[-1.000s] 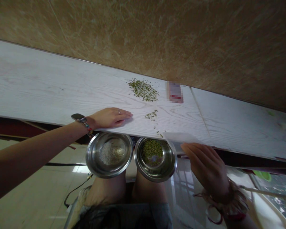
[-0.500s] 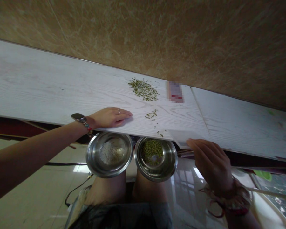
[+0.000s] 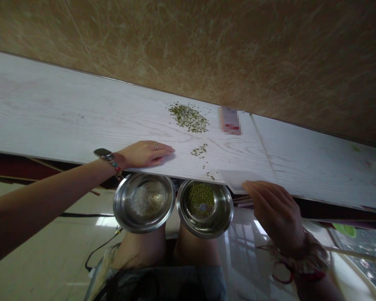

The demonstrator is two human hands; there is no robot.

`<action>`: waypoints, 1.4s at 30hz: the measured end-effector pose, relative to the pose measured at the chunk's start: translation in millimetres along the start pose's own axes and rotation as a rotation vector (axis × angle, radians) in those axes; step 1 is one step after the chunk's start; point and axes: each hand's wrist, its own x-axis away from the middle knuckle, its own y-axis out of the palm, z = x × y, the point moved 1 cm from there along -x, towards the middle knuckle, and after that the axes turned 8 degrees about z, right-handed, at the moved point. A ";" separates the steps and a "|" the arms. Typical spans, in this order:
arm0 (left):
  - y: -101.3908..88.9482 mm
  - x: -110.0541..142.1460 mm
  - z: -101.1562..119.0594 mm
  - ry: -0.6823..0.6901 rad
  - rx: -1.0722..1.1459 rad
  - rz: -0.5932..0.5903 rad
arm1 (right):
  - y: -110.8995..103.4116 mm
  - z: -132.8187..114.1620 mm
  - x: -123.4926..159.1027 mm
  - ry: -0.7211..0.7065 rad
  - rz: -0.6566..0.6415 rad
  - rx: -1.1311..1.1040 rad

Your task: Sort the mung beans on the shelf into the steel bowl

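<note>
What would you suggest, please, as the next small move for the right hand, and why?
I'd probably sweep the thin white sheet in the right hand gently left and inward: a few stray mung beans lie just beside it, near the front edge of the white tabletop, and the right-hand steel bowl by that edge holds more mung beans.

- The worktop [image 3: 65, 113] in front of me is white and wood-grained, long and narrow, a seam crossing it toward the right.
- Near its back edge, a wide scatter of green beans [image 3: 188, 118]; farther forward, a smaller cluster [image 3: 199, 150] and some strays.
- Just right of the scatter, a blurred-out item [image 3: 230, 121].
- At the front, the left hand [image 3: 148, 154], palm down, and a pale sheet [image 3: 235, 179] overhanging the edge.
</note>
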 end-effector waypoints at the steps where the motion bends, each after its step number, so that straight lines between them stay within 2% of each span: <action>1: -0.2 0.0 0.0 -0.004 0.001 0.001 | 0.4 0.0 -0.5 0.004 -0.002 -0.002; 10: 0.1 -0.2 -1.3 -0.033 0.004 -0.014 | -8.4 -3.9 0.6 -0.002 -0.013 -0.009; 17: -1.6 -1.0 0.5 -0.020 0.007 -0.014 | -5.1 -3.5 -4.0 -0.011 -0.025 0.007; 27: -0.5 -1.7 0.0 -0.015 -0.001 -0.005 | -8.2 -6.4 2.4 0.050 -0.021 -0.030; 42: -2.4 -2.6 1.1 0.005 -0.032 -0.001 | -4.1 -15.7 -3.2 0.040 -0.027 -0.082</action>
